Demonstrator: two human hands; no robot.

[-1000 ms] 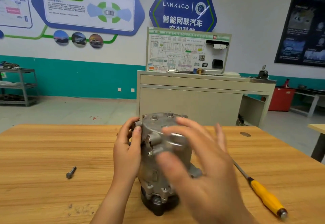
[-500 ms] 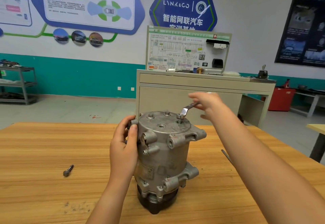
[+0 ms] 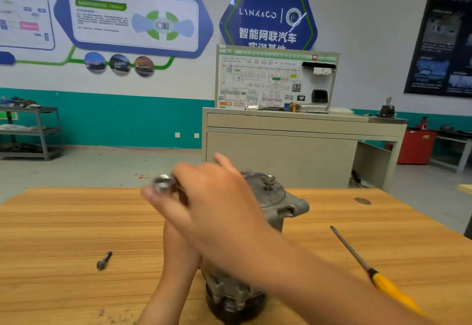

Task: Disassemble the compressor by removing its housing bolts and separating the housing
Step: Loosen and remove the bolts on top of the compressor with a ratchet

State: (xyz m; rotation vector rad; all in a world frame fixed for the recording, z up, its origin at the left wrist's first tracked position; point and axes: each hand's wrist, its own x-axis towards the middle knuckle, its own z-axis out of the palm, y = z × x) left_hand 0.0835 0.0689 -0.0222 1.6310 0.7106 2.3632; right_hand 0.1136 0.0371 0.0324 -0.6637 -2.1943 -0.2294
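Cast grey-metal compressor (image 3: 288,204) upright on grained wooden table (image 3: 63,222), near edge. Left hand (image 3: 178,245) at its side, mostly hidden: grip cannot be told. Yellow-handled screwdriver (image 3: 383,284) to the right, loose dark bolt (image 3: 103,261) to the left. Right hand (image 3: 214,197) above the ribbed top, fingers closed on a shiny tool (image 3: 163,184) (blurred). One housing bolt (image 3: 268,180) stands raised.

The compressor (image 3: 281,204) is dull metal, the table (image 3: 63,222) smooth grained wood, the screwdriver handle (image 3: 393,291) glossy plastic.

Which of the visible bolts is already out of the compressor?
The dark bolt lying on its side on the table, left of the compressor; the other bolt stands upright in its top.
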